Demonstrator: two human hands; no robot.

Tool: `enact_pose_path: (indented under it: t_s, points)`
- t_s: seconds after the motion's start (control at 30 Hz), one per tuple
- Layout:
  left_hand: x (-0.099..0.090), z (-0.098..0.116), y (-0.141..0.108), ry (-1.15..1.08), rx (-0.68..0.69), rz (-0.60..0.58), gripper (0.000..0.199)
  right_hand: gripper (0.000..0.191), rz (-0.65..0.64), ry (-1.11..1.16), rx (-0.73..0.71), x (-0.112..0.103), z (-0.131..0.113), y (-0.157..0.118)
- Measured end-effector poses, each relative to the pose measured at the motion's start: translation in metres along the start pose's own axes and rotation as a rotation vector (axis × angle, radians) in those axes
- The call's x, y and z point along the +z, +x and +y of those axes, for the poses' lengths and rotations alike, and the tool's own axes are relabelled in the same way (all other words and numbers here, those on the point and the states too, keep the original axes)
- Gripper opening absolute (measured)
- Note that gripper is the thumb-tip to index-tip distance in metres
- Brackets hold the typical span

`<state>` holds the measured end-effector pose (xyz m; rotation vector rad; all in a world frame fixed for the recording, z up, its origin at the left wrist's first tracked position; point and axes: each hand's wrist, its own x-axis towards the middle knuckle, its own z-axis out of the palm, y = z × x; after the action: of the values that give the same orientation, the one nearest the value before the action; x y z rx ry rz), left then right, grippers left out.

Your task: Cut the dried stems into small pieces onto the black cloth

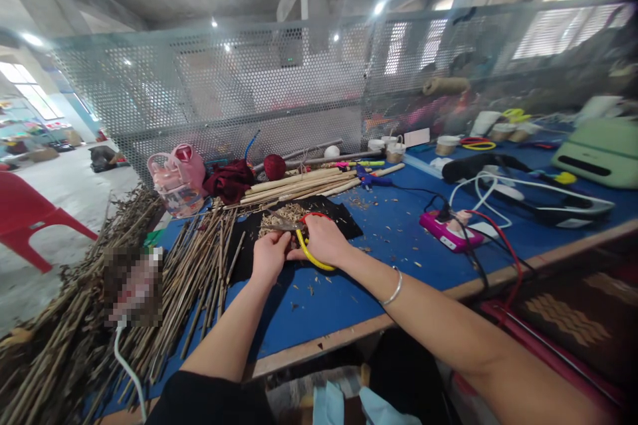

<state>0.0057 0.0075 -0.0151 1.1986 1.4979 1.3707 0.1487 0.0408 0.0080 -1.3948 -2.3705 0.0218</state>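
My right hand (323, 241) is closed around scissors (310, 254) with one yellow and one red handle, their open-looking blades pointing left. Close by on the left, my left hand (270, 257) has its fingers pinched near the blades; what lies between them is hidden. Beneath both hands a black sheet (241, 259) is spread on the blue tabletop (319, 319). Small tan chips (274, 216) are heaped on it just beyond the blades. Long thin dry stalks (197, 272) lie left of my left hand.
Peeled pale sticks (299, 184) lie behind the sheet, near a blue glue gun (371, 178). A pink jug (179, 179) and dark red cloth (229, 180) stand at back left. Right are a magenta power strip (451, 231) with cables and a green case (601, 159). A perforated metal screen (279, 93) runs behind.
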Motion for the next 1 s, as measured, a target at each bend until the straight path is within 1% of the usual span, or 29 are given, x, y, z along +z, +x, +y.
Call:
enact_pose_path:
  t_s: [0.23,0.37,0.57,0.67,0.8,1.0]
  points:
    - [0.001,0.002,-0.002,0.039,0.012,-0.025,0.031,0.075,-0.058,0.034,0.001,0.002,0.001,0.001]
    - [0.000,0.001,-0.001,0.093,0.008,-0.009,0.030,0.076,-0.122,-0.009,0.067,0.004,0.001,0.000]
    - [-0.002,-0.007,0.005,0.007,-0.060,-0.026,0.029,0.074,-0.190,-0.001,0.133,0.007,0.001,0.001]
    - [-0.004,-0.006,0.006,0.020,-0.064,-0.015,0.029,0.075,-0.178,0.015,0.154,0.009,0.000,0.002]
    - [-0.006,-0.004,0.006,0.016,-0.064,-0.021,0.030,0.076,-0.151,0.040,0.146,0.012,0.001,0.001]
    - [-0.008,-0.009,0.007,0.023,-0.052,-0.013,0.034,0.078,-0.128,0.045,0.143,0.014,0.001,-0.001]
